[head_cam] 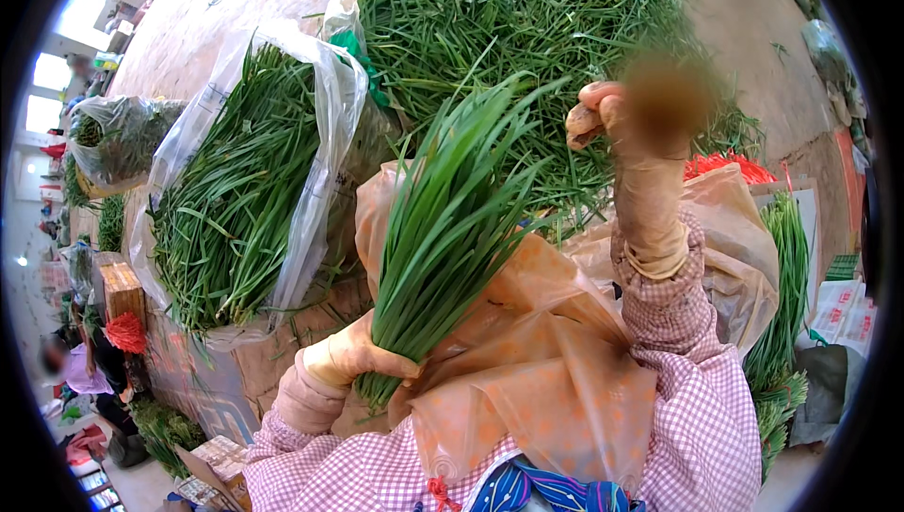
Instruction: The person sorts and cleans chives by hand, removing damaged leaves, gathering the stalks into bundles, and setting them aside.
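Note:
In my left hand point(367, 356), gloved and low at centre-left, is a bundle of garlic chives point(452, 229), gripped near the cut ends with the leaves fanning up and to the right. My right hand point(628, 109) is raised above a large heap of loose green leaves point(494, 24); its fingers are curled, and a brown blur hides much of it, so I cannot tell whether it holds anything. A translucent orange-spotted plastic apron point(537, 371) covers my front and lap. Left of the bundle, an open clear plastic bag point(339, 102) holds more chives point(240, 180).
Red ties point(727, 166) lie beyond my right forearm, with upright chive bundles point(784, 265) at the right edge. On the left are a filled plastic bag point(120, 144), a bunch of red ties point(126, 332), a box point(121, 286) and a person point(88, 371).

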`<state>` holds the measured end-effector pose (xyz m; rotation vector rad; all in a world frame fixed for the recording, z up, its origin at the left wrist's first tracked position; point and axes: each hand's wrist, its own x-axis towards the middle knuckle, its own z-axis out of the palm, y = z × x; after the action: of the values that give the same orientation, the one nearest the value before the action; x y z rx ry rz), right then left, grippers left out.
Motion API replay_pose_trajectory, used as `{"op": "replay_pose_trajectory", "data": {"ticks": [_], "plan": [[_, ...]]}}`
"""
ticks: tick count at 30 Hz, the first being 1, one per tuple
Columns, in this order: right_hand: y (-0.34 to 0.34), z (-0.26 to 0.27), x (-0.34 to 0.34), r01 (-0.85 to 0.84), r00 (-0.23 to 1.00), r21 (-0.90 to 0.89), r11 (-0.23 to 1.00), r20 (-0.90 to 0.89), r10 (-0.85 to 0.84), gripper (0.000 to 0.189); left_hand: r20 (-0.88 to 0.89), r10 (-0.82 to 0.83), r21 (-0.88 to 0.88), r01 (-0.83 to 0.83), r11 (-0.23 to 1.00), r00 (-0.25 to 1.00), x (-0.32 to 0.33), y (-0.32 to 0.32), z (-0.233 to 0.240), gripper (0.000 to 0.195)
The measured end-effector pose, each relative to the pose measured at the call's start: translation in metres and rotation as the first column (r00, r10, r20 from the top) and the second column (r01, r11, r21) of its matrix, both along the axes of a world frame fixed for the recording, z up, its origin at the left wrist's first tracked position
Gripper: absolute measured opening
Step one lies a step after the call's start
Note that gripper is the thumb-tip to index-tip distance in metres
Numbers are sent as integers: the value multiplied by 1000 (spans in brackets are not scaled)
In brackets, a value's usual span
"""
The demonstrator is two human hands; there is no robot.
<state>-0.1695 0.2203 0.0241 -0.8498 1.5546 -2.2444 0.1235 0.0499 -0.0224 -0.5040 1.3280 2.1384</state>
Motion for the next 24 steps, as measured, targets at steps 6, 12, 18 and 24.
{"op": "replay_pose_trajectory", "data": {"ticks": [6,12,18,24], "plan": [[2,37,5,-16,960,-89,996,-281,-10,17,73,124,-93,-117,989,990,-11,15,22,43],[-11,40,2,54,596,573,818,-676,434,33,157,59,-282,-13,959,986,-14,21,42,42],[-26,-3,13,112,415,548,829,-784,462,16,117,-28,-529,86,844,993,-16,26,47,50],[-5,-38,-33,455,720,505,733,-694,30,11,123,-79,-741,144,656,989,-20,39,65,54]]}}
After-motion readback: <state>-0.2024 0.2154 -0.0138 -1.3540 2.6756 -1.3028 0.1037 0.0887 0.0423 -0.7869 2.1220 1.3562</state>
